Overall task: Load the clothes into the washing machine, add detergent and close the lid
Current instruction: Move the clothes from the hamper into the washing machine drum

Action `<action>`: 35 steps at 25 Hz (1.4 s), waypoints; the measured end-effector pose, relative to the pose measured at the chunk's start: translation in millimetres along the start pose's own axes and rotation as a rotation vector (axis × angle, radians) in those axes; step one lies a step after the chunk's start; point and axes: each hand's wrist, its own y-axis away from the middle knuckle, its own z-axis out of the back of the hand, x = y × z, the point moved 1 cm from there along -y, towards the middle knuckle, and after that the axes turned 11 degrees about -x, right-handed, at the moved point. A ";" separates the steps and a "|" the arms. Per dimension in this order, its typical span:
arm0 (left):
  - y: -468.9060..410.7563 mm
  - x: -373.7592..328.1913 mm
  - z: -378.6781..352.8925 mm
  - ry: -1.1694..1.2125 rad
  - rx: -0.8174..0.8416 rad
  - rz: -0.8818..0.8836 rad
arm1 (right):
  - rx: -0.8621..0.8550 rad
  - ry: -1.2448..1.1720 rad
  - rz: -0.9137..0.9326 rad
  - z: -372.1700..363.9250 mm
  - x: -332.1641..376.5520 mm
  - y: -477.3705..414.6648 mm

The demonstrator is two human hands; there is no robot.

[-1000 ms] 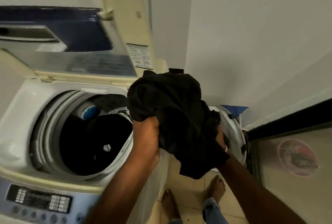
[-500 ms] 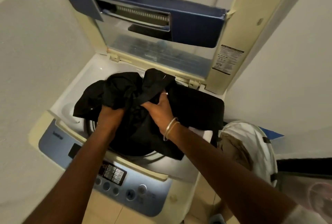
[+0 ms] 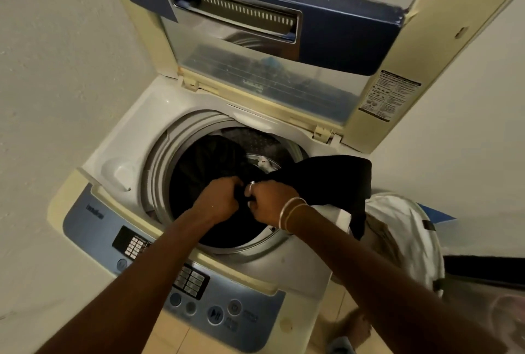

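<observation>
A top-loading washing machine (image 3: 113,154) stands against a pale wall with its lid (image 3: 284,26) folded upright at the back. Both hands meet over the round mouth of the drum (image 3: 159,166). The left hand (image 3: 217,200) is curled into a fist around a bunch of black cloth (image 3: 326,177), and the right hand (image 3: 270,201), which wears a ring and thin bangles at the wrist, pinches the same cloth just beside it, fingers closed. Part of the cloth hangs down inside the drum, where it blends with other dark laundry; the rest spreads to the right over the drum's rim and drapes across the machine's top edge. A small pale scrap shows in the drum behind the hands. The control panel (image 3: 199,282) with its buttons runs along the front under the forearms. To the right of the machine stands a white laundry bag (image 3: 403,228), near the hanging end of the cloth.
</observation>
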 end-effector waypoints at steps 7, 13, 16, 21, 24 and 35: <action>-6.0 -103.3 -28.6 0.350 -0.101 -0.395 | -0.966 0.087 -0.064 51.6 -52.3 63.1; -16.8 -122.5 -43.0 0.236 -0.210 -0.357 | -0.877 -0.620 -0.556 34.6 -117.4 109.6; -10.7 -126.3 -38.6 0.309 -0.195 -0.353 | -0.749 -0.658 -0.669 28.7 -117.8 123.1; 10.0 -102.9 1.6 0.748 -0.316 0.089 | -0.987 -0.578 -0.215 74.6 -39.1 106.9; 13.2 -54.1 35.9 0.659 -0.602 0.309 | -0.783 -0.620 -0.070 85.6 21.8 45.6; 26.0 -34.6 14.2 0.455 -0.409 0.371 | -0.194 -0.425 -0.189 18.1 19.8 3.2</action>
